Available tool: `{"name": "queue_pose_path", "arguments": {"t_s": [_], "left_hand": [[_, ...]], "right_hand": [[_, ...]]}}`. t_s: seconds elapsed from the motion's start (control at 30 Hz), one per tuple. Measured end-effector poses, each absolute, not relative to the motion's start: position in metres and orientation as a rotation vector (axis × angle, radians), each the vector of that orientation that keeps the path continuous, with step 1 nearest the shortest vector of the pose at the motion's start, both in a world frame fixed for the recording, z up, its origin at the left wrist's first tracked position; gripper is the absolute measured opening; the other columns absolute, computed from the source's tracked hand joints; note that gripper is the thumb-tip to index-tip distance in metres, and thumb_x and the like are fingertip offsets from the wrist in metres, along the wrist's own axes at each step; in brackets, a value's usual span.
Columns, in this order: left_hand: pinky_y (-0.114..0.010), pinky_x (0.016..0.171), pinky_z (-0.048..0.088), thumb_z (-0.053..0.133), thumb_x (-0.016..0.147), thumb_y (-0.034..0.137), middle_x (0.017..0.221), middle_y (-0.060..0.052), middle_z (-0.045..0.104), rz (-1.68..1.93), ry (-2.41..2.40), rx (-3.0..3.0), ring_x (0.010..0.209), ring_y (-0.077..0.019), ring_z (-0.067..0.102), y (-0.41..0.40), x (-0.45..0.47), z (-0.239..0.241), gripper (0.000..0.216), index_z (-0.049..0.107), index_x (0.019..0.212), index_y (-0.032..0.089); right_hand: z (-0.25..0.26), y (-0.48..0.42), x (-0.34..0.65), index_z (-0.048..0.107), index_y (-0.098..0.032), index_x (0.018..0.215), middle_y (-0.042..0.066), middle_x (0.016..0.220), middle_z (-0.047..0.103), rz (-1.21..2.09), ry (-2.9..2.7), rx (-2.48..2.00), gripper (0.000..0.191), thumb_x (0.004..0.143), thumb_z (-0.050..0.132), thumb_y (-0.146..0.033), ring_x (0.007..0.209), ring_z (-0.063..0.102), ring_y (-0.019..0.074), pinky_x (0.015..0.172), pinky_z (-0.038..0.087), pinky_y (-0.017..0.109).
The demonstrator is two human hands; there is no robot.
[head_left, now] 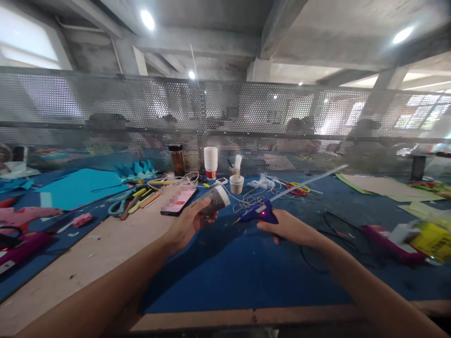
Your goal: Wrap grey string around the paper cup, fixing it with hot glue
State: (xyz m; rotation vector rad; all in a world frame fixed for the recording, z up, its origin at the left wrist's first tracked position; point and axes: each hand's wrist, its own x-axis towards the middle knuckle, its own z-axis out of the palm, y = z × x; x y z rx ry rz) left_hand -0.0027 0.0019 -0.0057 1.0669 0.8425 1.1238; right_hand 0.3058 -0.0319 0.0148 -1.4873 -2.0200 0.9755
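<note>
My left hand (192,218) is wrapped round a paper cup (216,201) with a dark brown side and a white end. The cup lies tilted in the fingers, white end toward the upper right. In my right hand (282,226) is a blue hot glue gun (259,213), its red light lit. Its nozzle points left toward the cup, apart from it. A long clear glue stick (310,180) sticks out of the gun's back toward the upper right. Beyond the left hand lies a phone (178,201) with a pink screen.
A stack of paper cups (210,162) and a brown jar (176,160) stand before the perforated screen (225,108). Scissors (299,188) and tangled cords (246,201) lie behind the gun. Blue paper (86,188) and a pink glue gun (26,217) are left; a purple power strip (392,241) is right.
</note>
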Motion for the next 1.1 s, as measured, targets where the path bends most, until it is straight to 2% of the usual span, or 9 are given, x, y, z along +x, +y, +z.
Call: {"name": "queue_pose_path", "arguments": {"t_s": [0.13,0.3,0.4,0.6,0.7,0.77,0.83,0.93,1.1], "left_hand": [[-0.030,0.074,0.056,0.075,0.086,0.047,0.094,-0.010,0.076,1.143,0.855,1.088,0.083,-0.0200,0.069,-0.001,0.001,-0.004,0.043,0.070,0.115,0.014],[-0.030,0.075,0.055,0.078,0.084,0.047,0.097,-0.009,0.076,1.150,0.845,1.147,0.083,-0.0193,0.069,-0.008,0.004,-0.001,0.042,0.070,0.112,0.016],[-0.030,0.075,0.055,0.079,0.083,0.047,0.106,-0.009,0.075,1.167,0.830,1.205,0.084,-0.0190,0.069,-0.010,0.005,-0.001,0.042,0.070,0.113,0.019],[-0.033,0.079,0.054,0.081,0.082,0.046,0.106,-0.007,0.072,1.203,0.836,1.326,0.087,-0.0196,0.068,-0.015,0.008,0.002,0.048,0.067,0.120,0.021],[-0.034,0.081,0.053,0.082,0.080,0.045,0.105,-0.008,0.073,1.200,0.859,1.370,0.089,-0.0213,0.068,-0.018,0.009,0.004,0.054,0.065,0.124,0.019],[-0.035,0.081,0.053,0.083,0.078,0.046,0.106,-0.009,0.073,1.204,0.886,1.388,0.089,-0.0230,0.069,-0.020,0.010,0.005,0.059,0.063,0.126,0.018],[-0.036,0.080,0.054,0.084,0.076,0.047,0.105,-0.009,0.074,1.221,0.907,1.405,0.088,-0.0239,0.070,-0.022,0.010,0.005,0.061,0.063,0.126,0.018],[-0.036,0.080,0.054,0.084,0.074,0.047,0.105,-0.009,0.074,1.240,0.955,1.426,0.089,-0.0257,0.070,-0.024,0.011,0.006,0.062,0.064,0.126,0.019],[-0.038,0.082,0.053,0.085,0.072,0.046,0.108,-0.009,0.075,1.238,1.008,1.446,0.097,-0.0303,0.071,-0.028,0.014,0.011,0.063,0.064,0.125,0.019]], "right_hand": [[-0.003,-0.040,0.314,0.065,-0.017,0.084,0.005,0.079,0.072,1.081,-2.023,-1.499,0.042,0.092,0.064,-0.058,0.060,0.068,0.0168,0.059,0.048,0.028],[-0.012,-0.053,0.312,0.066,-0.020,0.069,0.003,0.070,0.069,0.427,-2.233,-1.655,0.052,0.096,0.056,-0.063,0.065,0.065,0.0205,0.057,0.036,0.028],[-0.010,-0.060,0.309,0.066,-0.021,0.072,0.004,0.072,0.071,0.179,-2.253,-1.704,0.048,0.098,0.058,-0.060,0.066,0.066,0.0210,0.056,0.032,0.029],[0.021,-0.065,0.299,0.070,-0.022,0.082,0.005,0.079,0.075,-0.153,-2.170,-1.667,0.030,0.099,0.061,-0.045,0.073,0.071,0.0235,0.063,0.042,0.031],[0.037,-0.048,0.286,0.069,-0.025,0.114,0.006,0.107,0.078,-0.042,-2.047,-1.431,0.020,0.102,0.056,-0.033,0.097,0.073,0.0240,0.083,0.052,0.037],[0.038,-0.032,0.275,0.063,-0.023,0.131,0.009,0.129,0.073,0.119,-2.041,-1.199,0.032,0.099,0.058,-0.026,0.120,0.067,0.0246,0.103,0.049,0.043],[0.032,-0.017,0.264,0.059,-0.022,0.138,0.011,0.139,0.068,0.312,-2.066,-1.038,0.040,0.098,0.059,-0.023,0.130,0.062,0.0242,0.112,0.045,0.045],[0.018,-0.004,0.255,0.064,-0.021,0.132,0.009,0.126,0.074,0.492,-1.971,-0.995,0.036,0.096,0.062,-0.021,0.120,0.068,0.0228,0.107,0.049,0.043],[0.012,-0.010,0.259,0.074,-0.021,0.105,0.004,0.101,0.078,0.496,-1.848,-1.038,0.014,0.096,0.065,-0.027,0.098,0.072,0.0196,0.093,0.053,0.036]]}}
